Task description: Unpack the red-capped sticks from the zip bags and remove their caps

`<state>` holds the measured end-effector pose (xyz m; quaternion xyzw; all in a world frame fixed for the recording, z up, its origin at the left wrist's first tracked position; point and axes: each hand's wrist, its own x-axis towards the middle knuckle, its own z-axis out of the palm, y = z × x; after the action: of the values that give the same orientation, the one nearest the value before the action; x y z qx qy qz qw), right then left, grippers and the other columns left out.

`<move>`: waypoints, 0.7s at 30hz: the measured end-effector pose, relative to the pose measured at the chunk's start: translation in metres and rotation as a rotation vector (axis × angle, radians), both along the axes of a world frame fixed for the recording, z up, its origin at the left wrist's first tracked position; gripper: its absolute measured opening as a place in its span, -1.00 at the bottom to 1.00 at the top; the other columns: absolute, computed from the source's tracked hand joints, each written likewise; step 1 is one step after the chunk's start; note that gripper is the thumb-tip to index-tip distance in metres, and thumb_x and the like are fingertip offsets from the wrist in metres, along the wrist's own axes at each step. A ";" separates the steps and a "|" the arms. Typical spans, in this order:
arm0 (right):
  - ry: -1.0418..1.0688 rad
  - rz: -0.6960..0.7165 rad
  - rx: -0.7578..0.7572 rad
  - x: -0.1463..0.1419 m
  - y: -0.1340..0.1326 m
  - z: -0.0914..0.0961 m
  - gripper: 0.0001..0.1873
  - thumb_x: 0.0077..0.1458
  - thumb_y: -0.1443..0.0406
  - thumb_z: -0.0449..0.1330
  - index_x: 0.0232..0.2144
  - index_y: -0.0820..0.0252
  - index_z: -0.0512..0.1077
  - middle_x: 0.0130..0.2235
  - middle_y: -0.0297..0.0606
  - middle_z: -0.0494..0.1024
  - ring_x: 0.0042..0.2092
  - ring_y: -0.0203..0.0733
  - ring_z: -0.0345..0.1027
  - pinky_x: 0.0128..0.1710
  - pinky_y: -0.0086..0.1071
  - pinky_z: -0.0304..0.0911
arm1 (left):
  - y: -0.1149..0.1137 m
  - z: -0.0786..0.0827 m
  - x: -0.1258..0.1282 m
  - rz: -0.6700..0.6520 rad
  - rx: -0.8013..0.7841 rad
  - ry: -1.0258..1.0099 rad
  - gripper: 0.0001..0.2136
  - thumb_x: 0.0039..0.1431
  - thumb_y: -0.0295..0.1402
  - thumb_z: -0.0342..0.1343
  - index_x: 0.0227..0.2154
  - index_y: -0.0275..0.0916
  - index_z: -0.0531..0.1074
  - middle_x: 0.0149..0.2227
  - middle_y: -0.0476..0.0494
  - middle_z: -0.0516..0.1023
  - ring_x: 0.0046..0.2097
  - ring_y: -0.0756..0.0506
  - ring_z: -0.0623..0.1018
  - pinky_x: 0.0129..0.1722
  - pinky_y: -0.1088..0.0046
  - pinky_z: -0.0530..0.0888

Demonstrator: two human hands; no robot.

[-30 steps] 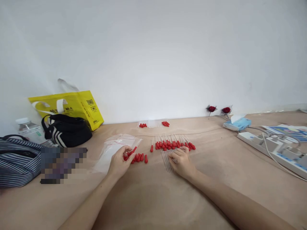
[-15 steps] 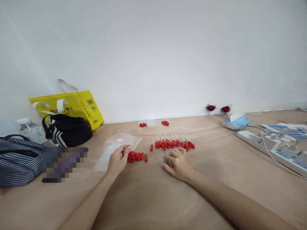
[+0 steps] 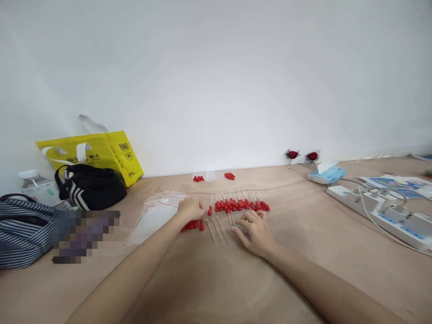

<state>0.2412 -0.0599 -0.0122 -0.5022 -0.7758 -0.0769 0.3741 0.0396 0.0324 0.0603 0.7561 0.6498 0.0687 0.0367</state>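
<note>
My left hand (image 3: 191,209) is curled, its fingertips mostly hidden, just above a pile of loose red rubber bulbs (image 3: 195,223). Right beside its fingers lies a glass dropper with a red bulb (image 3: 209,210). Whether anything is held in that hand cannot be made out. My right hand (image 3: 255,231) lies with fingers spread on a group of thin clear glass tubes (image 3: 234,219), covering part of them. Three glass tubes (image 3: 218,231) lie apart, between the hands. Behind them is a row of droppers with red bulbs (image 3: 239,204).
Clear zip bags (image 3: 151,218) lie left of the bulbs. Small bags with red bulbs (image 3: 198,178) rest by the wall. A yellow bag (image 3: 126,155), black pouch (image 3: 97,186) and striped bag (image 3: 27,231) stand left; a tissue pack (image 3: 327,174) and power strip (image 3: 378,216) lie right.
My left hand has moved right and away from me, from the bulb pile toward the lone dropper. Three glass tubes now lie separate from the group under my right hand. The view has shifted slightly.
</note>
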 end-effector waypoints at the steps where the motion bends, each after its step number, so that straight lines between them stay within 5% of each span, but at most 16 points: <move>1: 0.014 -0.002 0.005 0.004 -0.001 0.000 -0.78 0.07 0.22 0.03 -0.46 0.16 0.44 -0.44 -0.30 0.38 -0.32 -0.27 0.18 -0.18 -0.25 -0.13 | 0.005 -0.001 0.008 0.015 -0.031 0.010 -0.77 -0.21 -0.15 0.09 -0.71 -0.20 0.44 -0.60 -0.12 0.51 -0.44 -0.14 0.49 -0.42 0.43 0.33; 6: 0.038 0.032 0.023 0.009 -0.009 0.003 -0.83 0.04 0.25 0.06 -0.45 0.15 0.43 -0.46 -0.32 0.39 -0.34 -0.28 0.18 -0.19 -0.26 -0.14 | 0.019 -0.008 0.032 0.059 -0.128 0.021 -0.84 -0.34 -0.27 0.13 -0.80 -0.25 0.39 -0.67 -0.13 0.48 -0.51 -0.16 0.48 -0.51 0.41 0.32; 10: -0.038 0.100 -0.044 -0.025 -0.010 0.007 -0.84 -0.04 0.21 0.10 -0.54 0.16 0.38 -0.49 -0.36 0.42 -0.34 -0.27 0.20 -0.22 -0.25 -0.15 | 0.022 -0.009 0.035 0.062 -0.103 -0.002 -0.90 -0.32 -0.33 0.08 -0.75 -0.24 0.40 -0.60 -0.12 0.51 -0.45 -0.17 0.48 -0.49 0.42 0.31; 13: -0.058 0.017 -0.168 -0.057 -0.007 0.011 -0.78 -0.09 0.14 0.12 -0.57 0.17 0.35 -0.51 -0.34 0.47 -0.34 -0.22 0.24 -0.22 -0.22 -0.14 | 0.021 -0.002 0.030 0.085 -0.059 -0.020 -0.84 -0.26 -0.28 0.04 -0.75 -0.23 0.38 -0.61 -0.14 0.49 -0.44 -0.19 0.48 -0.47 0.39 0.30; 21: -0.166 -0.171 -0.355 -0.088 0.003 0.023 -0.70 -0.03 0.13 -0.01 -0.48 0.24 0.36 -0.50 -0.16 0.49 -0.37 -0.09 0.32 -0.21 -0.16 -0.11 | -0.028 0.017 -0.009 0.056 0.178 -0.116 -0.80 -0.12 -0.26 -0.07 -0.70 -0.21 0.32 -0.59 0.00 0.45 -0.42 -0.09 0.44 -0.36 0.42 0.27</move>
<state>0.1537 -0.0567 0.0110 -0.6163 -0.7598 -0.0117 0.2065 0.0305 0.0049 0.0770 0.7328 0.6586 0.1711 0.0051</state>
